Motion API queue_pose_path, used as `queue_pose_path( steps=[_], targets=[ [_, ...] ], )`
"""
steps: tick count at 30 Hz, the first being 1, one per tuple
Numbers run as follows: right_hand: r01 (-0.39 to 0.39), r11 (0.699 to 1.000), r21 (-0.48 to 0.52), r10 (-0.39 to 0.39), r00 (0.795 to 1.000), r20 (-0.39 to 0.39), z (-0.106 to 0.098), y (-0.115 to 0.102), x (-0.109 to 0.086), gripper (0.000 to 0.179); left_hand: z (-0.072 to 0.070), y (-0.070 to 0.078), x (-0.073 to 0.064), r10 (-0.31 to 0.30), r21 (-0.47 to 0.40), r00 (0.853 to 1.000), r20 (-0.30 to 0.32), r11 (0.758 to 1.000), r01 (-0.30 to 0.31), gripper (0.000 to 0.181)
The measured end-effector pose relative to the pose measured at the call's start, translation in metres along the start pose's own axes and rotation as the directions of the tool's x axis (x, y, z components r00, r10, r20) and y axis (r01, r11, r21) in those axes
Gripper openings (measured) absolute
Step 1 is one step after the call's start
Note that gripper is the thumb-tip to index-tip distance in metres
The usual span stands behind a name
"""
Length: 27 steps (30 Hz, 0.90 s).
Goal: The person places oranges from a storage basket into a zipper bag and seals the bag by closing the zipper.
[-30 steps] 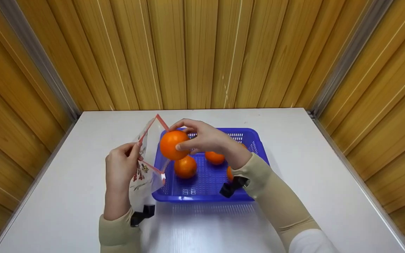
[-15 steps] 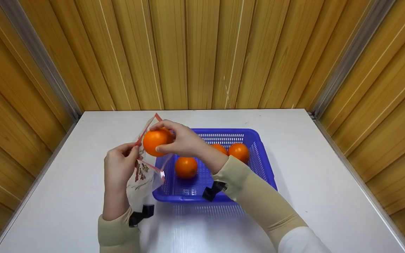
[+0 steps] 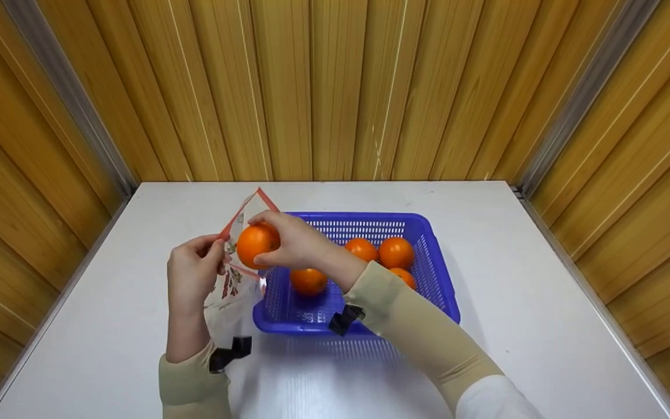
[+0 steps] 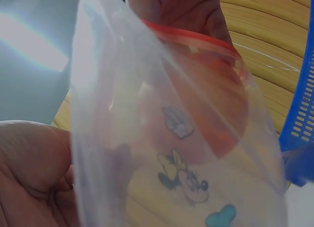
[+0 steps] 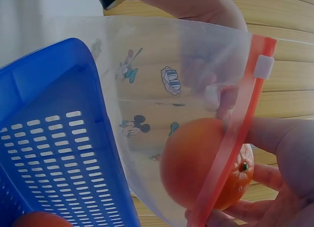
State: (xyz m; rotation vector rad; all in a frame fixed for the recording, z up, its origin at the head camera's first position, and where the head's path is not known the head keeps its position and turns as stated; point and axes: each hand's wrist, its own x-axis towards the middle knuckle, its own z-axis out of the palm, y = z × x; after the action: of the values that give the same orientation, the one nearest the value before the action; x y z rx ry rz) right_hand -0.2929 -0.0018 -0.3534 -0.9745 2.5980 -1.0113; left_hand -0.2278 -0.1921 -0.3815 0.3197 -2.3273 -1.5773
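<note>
In the head view my left hand (image 3: 191, 276) pinches the red rim of a clear zip bag (image 5: 147, 65) printed with cartoon figures. The bag's mouth stands spread apart, with a white slider on the red zip strip in the right wrist view. My right hand (image 3: 297, 241) grips an orange (image 3: 255, 247) at the mouth; in the right wrist view most of the fruit lies behind the bag's clear wall, its stem end outside the red strip. Through the film in the left wrist view, the orange (image 4: 216, 109) appears blurred.
A blue plastic basket (image 3: 442, 273) with slotted walls stands on the white table (image 3: 527, 262), just right of the bag. Several oranges (image 3: 396, 252) lie in it, one partly hidden by the right forearm. Wood-look panels (image 3: 335, 87) enclose the back and sides.
My right hand has carried the orange leftward from over the basket, then slightly down into the bag's mouth. My left hand has shifted slightly left, keeping its pinch on the rim.
</note>
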Motion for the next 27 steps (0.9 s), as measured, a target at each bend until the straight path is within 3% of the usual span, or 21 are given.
queue_pose_path(
  steps=[4,7,11,14,16,19,23,27],
  targets=[
    [-0.056,0.998,0.032,0.057,0.998,-0.008,0.001,0.002,0.000,0.061,0.001,-0.002,0.002,0.009,-0.004,1.000,0.005,1.000,-0.009,0.026],
    [-0.090,0.993,0.075,0.096,0.992,-0.082,0.001,0.005,-0.001,0.054,0.002,-0.004,0.003,0.027,-0.004,1.000,-0.002,1.000,-0.027,0.024],
    [-0.216,0.975,0.053,0.222,0.957,-0.184,0.000,0.012,-0.001,0.054,0.003,-0.005,0.005,0.028,0.002,1.000,-0.010,1.000,-0.028,0.023],
    [-0.359,0.933,0.014,0.358,0.927,-0.114,-0.002,0.018,0.000,0.045,0.004,-0.005,0.005,0.017,0.003,1.000,-0.002,1.000,-0.017,0.024],
    [-0.403,0.915,0.002,0.403,0.914,-0.036,-0.002,0.023,0.000,0.039,0.003,-0.005,0.005,0.015,0.002,1.000,-0.001,1.000,-0.015,0.025],
    [-0.392,0.919,0.040,0.393,0.920,0.007,-0.003,0.027,0.002,0.033,0.000,-0.003,0.004,0.017,0.001,0.999,-0.039,1.000,-0.017,0.025],
    [-0.321,0.943,0.089,0.327,0.943,-0.065,-0.004,0.026,0.002,0.033,-0.007,-0.003,0.001,0.027,-0.019,0.987,-0.156,0.999,-0.030,0.025],
    [-0.283,0.951,0.120,0.296,0.948,-0.112,-0.007,0.022,0.001,0.035,-0.012,-0.002,0.000,0.045,-0.051,0.971,-0.235,0.997,-0.059,0.024]
  ],
)
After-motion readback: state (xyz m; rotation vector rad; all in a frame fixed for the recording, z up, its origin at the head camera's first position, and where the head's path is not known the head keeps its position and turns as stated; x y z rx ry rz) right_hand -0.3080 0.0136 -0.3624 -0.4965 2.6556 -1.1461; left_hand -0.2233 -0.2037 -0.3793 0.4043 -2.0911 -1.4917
